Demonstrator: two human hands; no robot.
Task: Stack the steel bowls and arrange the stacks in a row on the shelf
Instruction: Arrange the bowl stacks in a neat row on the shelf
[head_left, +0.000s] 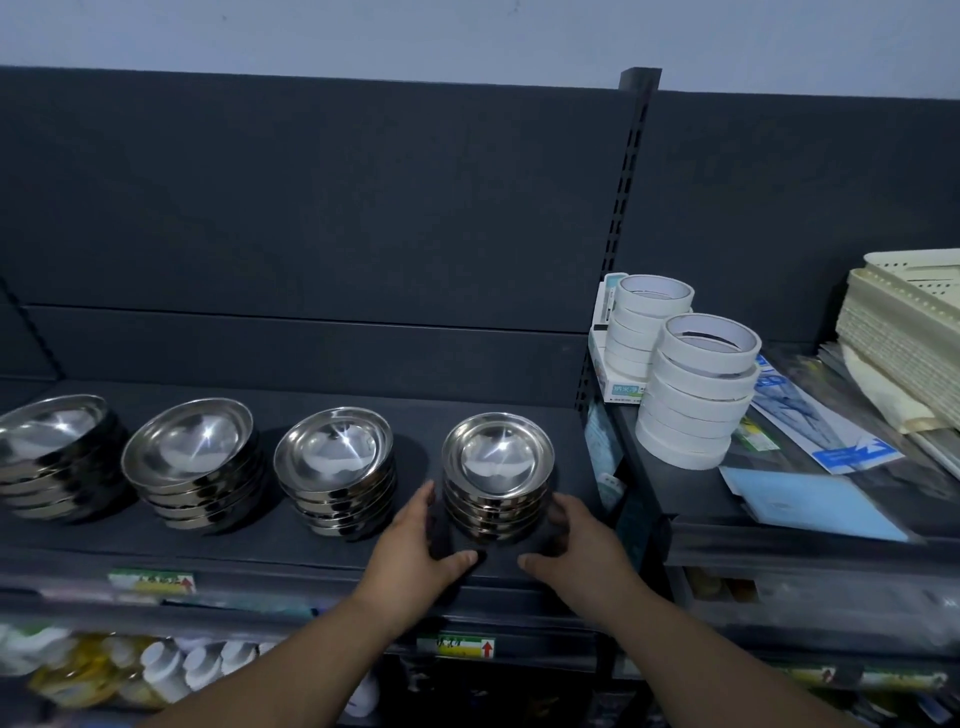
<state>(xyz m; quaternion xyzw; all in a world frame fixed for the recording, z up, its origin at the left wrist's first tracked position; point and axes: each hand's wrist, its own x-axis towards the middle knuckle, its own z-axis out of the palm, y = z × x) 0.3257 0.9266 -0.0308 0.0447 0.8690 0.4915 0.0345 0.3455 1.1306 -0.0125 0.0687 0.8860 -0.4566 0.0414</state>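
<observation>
- Dark grey metal shelf (322, 400), flat, with a matching back panel.
- Four stacks of shiny round steel bowls in a row: far-left stack (52, 457), second stack (195, 462), third stack (337, 470), rightmost stack (496, 475).
- Stacks apart, not touching.

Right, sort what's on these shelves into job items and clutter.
Job:
- rightmost bowl stack, between left hand and right hand
- three other bowl stacks
- dark shelf

Clutter:
- tape rolls
- blue packet
- cream plastic trays
- bottles below
</observation>
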